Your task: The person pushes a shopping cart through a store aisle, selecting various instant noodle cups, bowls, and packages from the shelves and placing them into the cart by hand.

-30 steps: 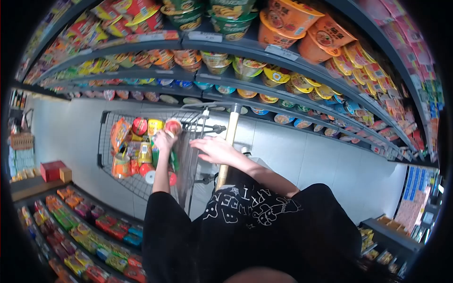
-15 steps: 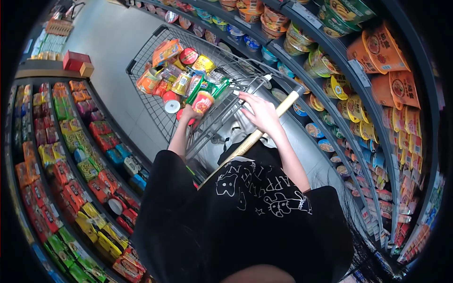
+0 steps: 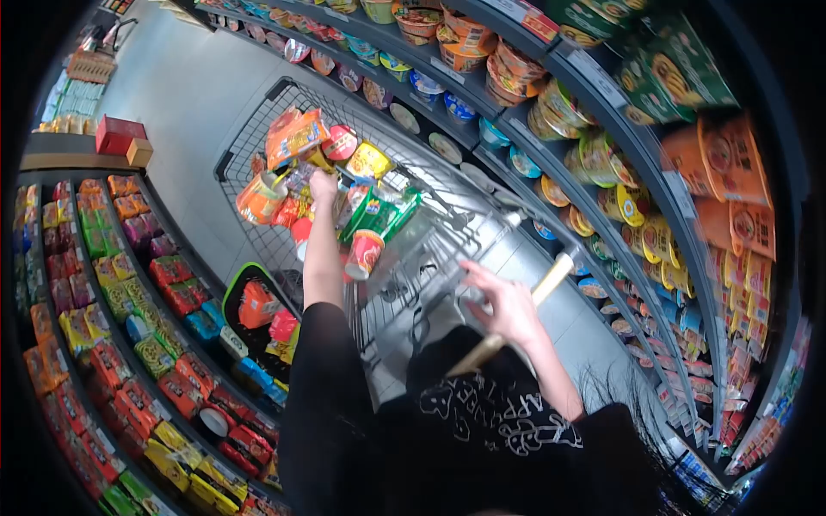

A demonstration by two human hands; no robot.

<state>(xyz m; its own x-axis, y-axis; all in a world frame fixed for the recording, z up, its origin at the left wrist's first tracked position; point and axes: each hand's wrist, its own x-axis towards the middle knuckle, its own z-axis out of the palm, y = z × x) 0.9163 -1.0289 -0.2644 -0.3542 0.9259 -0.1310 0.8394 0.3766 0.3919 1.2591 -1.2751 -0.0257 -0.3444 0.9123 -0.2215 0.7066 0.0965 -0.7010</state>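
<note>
Left hand [image 3: 323, 185] has come off the red printed cup [image 3: 365, 254] and gone deeper into the wire shopping cart [image 3: 225, 163]; cup now lies apart from it, at its 5 o'clock. Clock as the person faces, 12 straight ahead.

From where I stand: left arm nearly straight, black sleeve back above the elbow, forearm reaching up toward 12 over the load. Left palm faces down, knuckles up. Fingertips buried among the packs, so can't tell whether they grip anything. Purplish packet [image 3: 298, 178] just beside, at 9. Around that hand: orange snack bag [image 3: 297, 139] at 11, red-lidded tub [image 3: 342, 142] at 1, yellow pack [image 3: 370, 161] at 2, green packet [image 3: 396, 212] at 4, orange tub [image 3: 256, 199] at 9, past the purplish one.

Right arm bent, forearm slanting toward 11. Right hand [image 3: 503, 305] at the near end of the cart, beside the pale push handle [image 3: 552, 275], fingers loosely curved and spread wide, nothing between them; contact with the handle can't be told.

Noodle-cup shelves [image 3: 602, 82] run along the 2 o'clock side, bagged-snack shelves [image 3: 129, 327] along 9.
</note>
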